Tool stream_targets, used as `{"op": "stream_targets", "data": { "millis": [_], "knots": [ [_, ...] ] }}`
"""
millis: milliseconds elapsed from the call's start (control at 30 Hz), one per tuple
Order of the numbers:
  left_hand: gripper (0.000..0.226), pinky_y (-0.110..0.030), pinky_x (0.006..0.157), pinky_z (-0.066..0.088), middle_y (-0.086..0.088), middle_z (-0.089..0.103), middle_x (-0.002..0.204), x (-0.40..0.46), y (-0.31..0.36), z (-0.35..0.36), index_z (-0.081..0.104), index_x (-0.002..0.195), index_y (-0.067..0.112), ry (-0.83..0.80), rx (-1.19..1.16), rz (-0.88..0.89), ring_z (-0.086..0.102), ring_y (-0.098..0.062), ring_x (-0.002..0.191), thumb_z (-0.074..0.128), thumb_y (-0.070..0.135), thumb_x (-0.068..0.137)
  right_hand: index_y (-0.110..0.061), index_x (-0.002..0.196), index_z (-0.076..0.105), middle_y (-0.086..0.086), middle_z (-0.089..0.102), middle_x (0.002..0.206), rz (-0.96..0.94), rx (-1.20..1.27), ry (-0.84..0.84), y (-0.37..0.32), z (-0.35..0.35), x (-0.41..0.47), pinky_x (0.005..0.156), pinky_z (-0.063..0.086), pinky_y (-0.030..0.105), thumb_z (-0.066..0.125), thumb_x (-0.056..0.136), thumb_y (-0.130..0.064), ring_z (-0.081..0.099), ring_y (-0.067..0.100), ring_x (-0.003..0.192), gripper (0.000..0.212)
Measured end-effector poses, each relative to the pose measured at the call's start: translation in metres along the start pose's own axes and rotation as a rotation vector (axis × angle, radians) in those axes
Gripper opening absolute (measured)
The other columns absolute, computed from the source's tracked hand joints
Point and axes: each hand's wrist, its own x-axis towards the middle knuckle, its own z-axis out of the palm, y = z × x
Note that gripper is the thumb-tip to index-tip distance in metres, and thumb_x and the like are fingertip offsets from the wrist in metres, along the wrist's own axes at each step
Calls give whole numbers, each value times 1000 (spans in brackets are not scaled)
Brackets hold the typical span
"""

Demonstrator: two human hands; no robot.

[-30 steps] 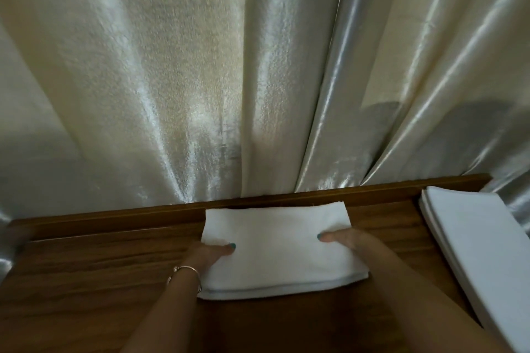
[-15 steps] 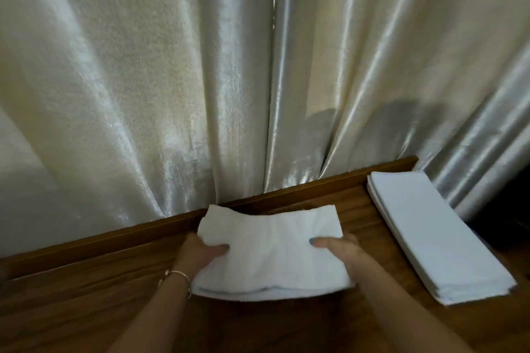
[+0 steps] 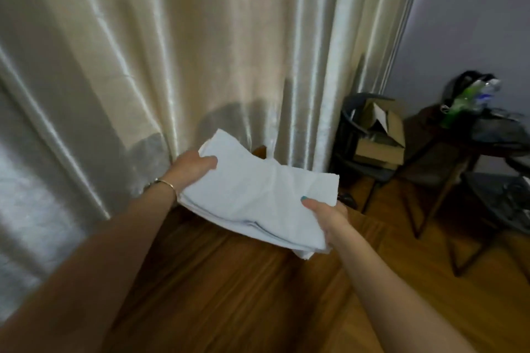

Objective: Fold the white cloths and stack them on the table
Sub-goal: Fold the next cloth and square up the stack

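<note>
Hands (image 3: pixel 195 167) hold folded cloth (image 3: pixel 258 195) (box (image 3: pixel 381 135) open).

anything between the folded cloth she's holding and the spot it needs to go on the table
Cannot be settled from this view. The left hand and right hand grip the folded white cloth in the air above the wooden surface. No stack of cloths is in frame, so the path to it is not visible.

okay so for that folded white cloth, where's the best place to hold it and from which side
By its two short ends, one hand from each side, thumb on top and fingers beneath. The folded cloth is limp and layered and sags in the middle, so end grips likely keep the layers together, as the left hand and right hand do.
</note>
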Motion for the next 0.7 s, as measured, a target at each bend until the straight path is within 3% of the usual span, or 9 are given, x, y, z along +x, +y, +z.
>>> {"op": "stream_targets", "data": {
  "millis": [100, 200, 300, 400, 500, 633, 700],
  "knots": [
    [37, -38, 76, 55, -12, 69, 96, 36, 53, 22, 63, 97, 10, -70, 78, 72, 66, -30, 84, 57, 30, 67, -13, 112, 51, 1, 63, 95, 8, 163, 78, -3, -15, 19, 80, 52, 41, 85, 69, -20, 61, 23, 80, 56],
    [30, -32, 72, 51, -12, 67, 94, 73, 89, 47, 63, 94, 7, -87, 273, 114, 64, -31, 84, 54, 27, 74, -11, 120, 53, 6, 68, 105, 27, 287, 138, 5, -11, 42, 82, 56, 44, 84, 67, -22, 67, 27, 87, 63],
    [27, -30, 71, 43, -8, 59, 102, 109, 108, 73, 57, 100, 6, -82, 466, 145, 58, -32, 96, 52, 24, 80, -13, 121, 51, 7, 67, 106, 83, 399, 176, 12, -4, 57, 72, 55, 37, 74, 74, -26, 66, 28, 88, 55],
    [21, -31, 75, 41, -14, 58, 112, 142, 110, 102, 54, 101, 5, -87, 557, 153, 53, -32, 95, 48, 18, 85, -15, 130, 43, 5, 65, 106, 107, 449, 194, 24, 2, 68, 64, 52, 31, 66, 79, -28, 65, 25, 87, 58],
    [35, -35, 89, 43, -20, 54, 127, 165, 97, 128, 54, 118, 3, -75, 612, 162, 53, -37, 111, 41, 19, 90, -19, 128, 42, -2, 63, 99, 90, 441, 208, 39, 5, 79, 63, 50, 31, 66, 83, -28, 63, 21, 84, 53],
    [36, -37, 88, 43, -22, 56, 126, 183, 76, 153, 54, 117, 1, -85, 635, 161, 54, -38, 112, 38, 19, 91, -19, 121, 49, -1, 65, 98, 121, 396, 237, 61, 7, 89, 74, 56, 39, 69, 83, -27, 66, 23, 85, 44],
    [34, -37, 88, 44, -24, 57, 122, 189, 61, 166, 54, 115, -3, -121, 604, 151, 55, -39, 110, 40, 16, 91, -16, 118, 50, 0, 65, 96, 154, 401, 247, 72, 5, 91, 69, 55, 36, 71, 84, -27, 66, 23, 84, 42]
  ]
}}
